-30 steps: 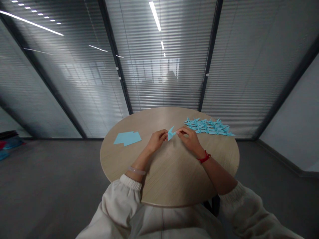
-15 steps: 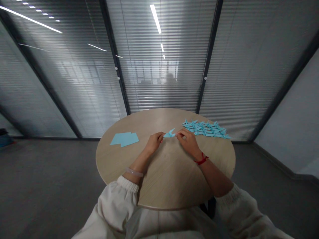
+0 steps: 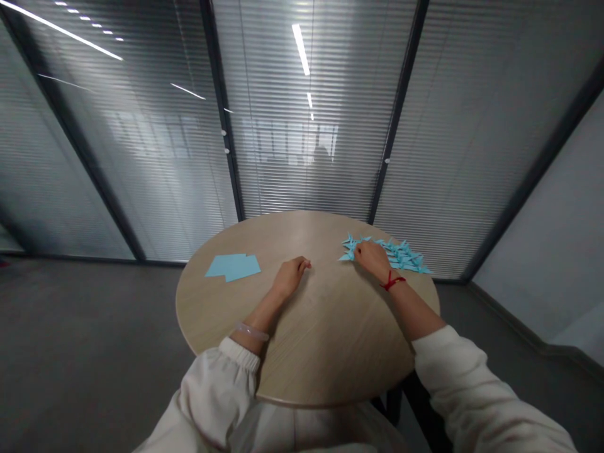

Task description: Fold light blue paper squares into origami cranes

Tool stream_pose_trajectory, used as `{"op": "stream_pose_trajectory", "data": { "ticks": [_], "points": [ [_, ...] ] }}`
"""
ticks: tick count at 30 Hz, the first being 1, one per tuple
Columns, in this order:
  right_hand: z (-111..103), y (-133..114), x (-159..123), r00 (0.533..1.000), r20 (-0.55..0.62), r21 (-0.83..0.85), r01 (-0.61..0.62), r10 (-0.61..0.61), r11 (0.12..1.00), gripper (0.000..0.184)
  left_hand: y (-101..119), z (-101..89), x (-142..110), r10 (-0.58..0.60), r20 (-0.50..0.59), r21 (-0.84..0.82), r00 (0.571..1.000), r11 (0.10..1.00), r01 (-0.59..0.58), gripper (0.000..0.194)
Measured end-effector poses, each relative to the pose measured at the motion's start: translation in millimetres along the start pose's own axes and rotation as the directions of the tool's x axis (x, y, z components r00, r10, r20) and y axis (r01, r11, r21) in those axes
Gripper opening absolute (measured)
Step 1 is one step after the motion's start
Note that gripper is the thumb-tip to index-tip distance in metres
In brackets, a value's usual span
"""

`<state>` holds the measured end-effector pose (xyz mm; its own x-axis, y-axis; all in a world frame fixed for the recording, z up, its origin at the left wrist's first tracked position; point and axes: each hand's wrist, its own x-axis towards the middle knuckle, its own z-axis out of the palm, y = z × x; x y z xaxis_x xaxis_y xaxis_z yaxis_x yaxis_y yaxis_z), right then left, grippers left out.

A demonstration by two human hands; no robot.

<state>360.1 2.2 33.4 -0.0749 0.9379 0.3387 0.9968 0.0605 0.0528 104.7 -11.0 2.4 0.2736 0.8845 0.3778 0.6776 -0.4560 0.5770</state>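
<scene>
Now right hand (image 3: 372, 257) fingers curled on folded cranes (image 3: 401, 255); left hand (image 3: 290, 275) loosely curled, empty, on table (image 3: 325, 340).

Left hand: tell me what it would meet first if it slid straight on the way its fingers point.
The left hand rests on the round table, fingers pointing up and right. Ahead lies bare tabletop; the folded blue paper cranes sit further right, probably off that line, so likely only the table's far edge.

Probably an office (blinded glass partitions (image 3: 306, 126))

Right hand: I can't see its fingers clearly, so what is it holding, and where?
Cannot be told: the right hand rests on the blue folded paper pile; left hand holds nothing.
</scene>
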Motion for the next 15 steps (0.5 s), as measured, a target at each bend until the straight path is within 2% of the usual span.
{"op": "stream_pose_trajectory", "data": {
  "ticks": [4,9,15],
  "points": [
    [9.0,10.0,9.4,0.993,0.084,-0.058,-0.073,0.077,0.996,0.037,0.9,1.4,-0.2,0.003,0.002,0.005,1.000,1.000,-0.003,0.032],
    [20.2,18.1,11.2,0.987,0.110,-0.065,-0.108,0.115,0.992,0.036,0.8,4.0,-0.4,-0.001,0.013,0.002,1.000,1.000,0.001,0.032],
    [29.1,16.3,10.9,0.985,0.122,-0.051,-0.114,0.120,0.992,0.037,-1.7,5.7,0.0,0.000,0.024,0.012,1.000,1.000,0.000,0.034]
  ]
}}
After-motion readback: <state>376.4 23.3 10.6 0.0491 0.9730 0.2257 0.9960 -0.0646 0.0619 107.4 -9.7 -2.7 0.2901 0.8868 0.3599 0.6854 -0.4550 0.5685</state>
